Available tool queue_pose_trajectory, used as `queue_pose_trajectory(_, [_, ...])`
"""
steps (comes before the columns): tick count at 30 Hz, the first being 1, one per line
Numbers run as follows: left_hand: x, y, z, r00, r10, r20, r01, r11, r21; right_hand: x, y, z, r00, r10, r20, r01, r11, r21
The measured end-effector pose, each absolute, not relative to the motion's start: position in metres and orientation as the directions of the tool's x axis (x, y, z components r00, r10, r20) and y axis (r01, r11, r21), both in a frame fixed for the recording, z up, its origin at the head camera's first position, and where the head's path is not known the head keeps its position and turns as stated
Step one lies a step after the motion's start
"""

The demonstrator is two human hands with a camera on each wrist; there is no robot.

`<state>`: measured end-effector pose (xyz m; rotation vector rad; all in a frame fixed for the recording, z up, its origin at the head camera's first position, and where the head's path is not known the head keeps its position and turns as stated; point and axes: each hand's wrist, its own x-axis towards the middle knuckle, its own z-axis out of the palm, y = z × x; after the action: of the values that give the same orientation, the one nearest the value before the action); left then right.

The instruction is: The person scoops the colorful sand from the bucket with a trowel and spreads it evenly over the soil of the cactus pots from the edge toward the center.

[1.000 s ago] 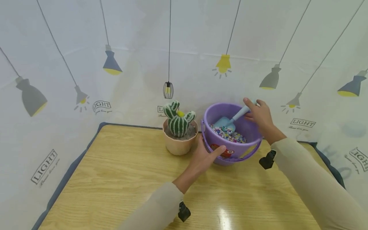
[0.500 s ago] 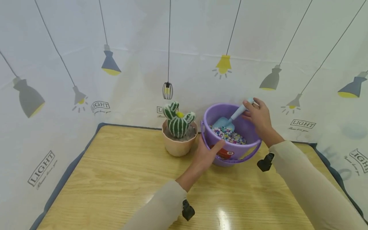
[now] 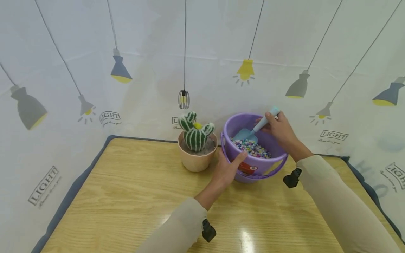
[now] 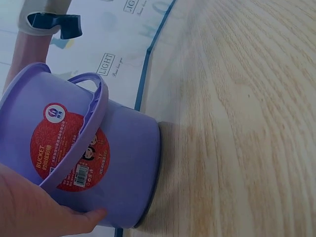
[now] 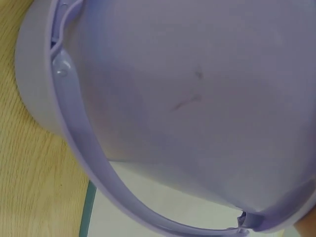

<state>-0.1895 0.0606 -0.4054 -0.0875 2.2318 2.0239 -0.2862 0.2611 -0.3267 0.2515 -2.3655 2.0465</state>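
Note:
A purple bucket (image 3: pixel 264 166) tilts toward me at the back right of the table, part filled with small multicoloured beads (image 3: pixel 255 150). My left hand (image 3: pixel 223 172) holds its left side, the thumb near the front rim and the fingers round the wall. In the left wrist view, that hand (image 4: pixel 37 210) lies against the bucket (image 4: pixel 126 148) beside its red label. Above the far right rim, my right hand (image 3: pixel 281 131) pinches the handle of a light blue toy shovel (image 3: pixel 262 123). The shovel's blade rests in the beads. Bucket wall (image 5: pixel 197 143) fills most of the right wrist view.
A knitted cactus (image 3: pixel 195 140) in a peach pot (image 3: pixel 195 162) stands just left of the bucket. Behind the wooden table (image 3: pixel 133 189) hangs a white cloth (image 3: pixel 142 88) printed with lamps. The bucket's carrying handle (image 4: pixel 94 113) hangs down its front.
My right hand has shifted left and down along the shovel's handle, so the handle's end now shows above the fingers. My left hand has moved slightly upward on the bucket.

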Motion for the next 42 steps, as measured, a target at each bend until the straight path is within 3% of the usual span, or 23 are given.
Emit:
queue_pose_trajectory(12, [-0.1918, 0.0612, -0.4071, -0.994, 0.044, -0.097, -0.091, 0.118, 0.989, -0.2841, 0.2575, -0.3276, -0.958, -0.218, 0.186, -0.251, 0.324, -0.912])
queue_pose_trajectory(20, [-0.1911, 0.0623, -0.408, -0.994, 0.039, -0.103, -0.098, 0.113, 0.989, -0.2814, 0.2539, -0.3281, -0.937, -0.264, 0.229, -0.319, 0.38, -0.868])
queue_pose_trajectory(33, [-0.1937, 0.0615, -0.4082, -0.994, 0.035, -0.099, -0.094, 0.124, 0.988, -0.2815, 0.2521, -0.3276, -0.96, -0.221, 0.173, -0.259, 0.462, -0.848])
queue_pose_trajectory(42, [-0.1946, 0.0624, -0.4111, -0.995, 0.053, -0.089, -0.082, 0.126, 0.989, -0.2807, 0.2559, -0.3268, -0.976, -0.166, 0.138, -0.198, 0.43, -0.881])
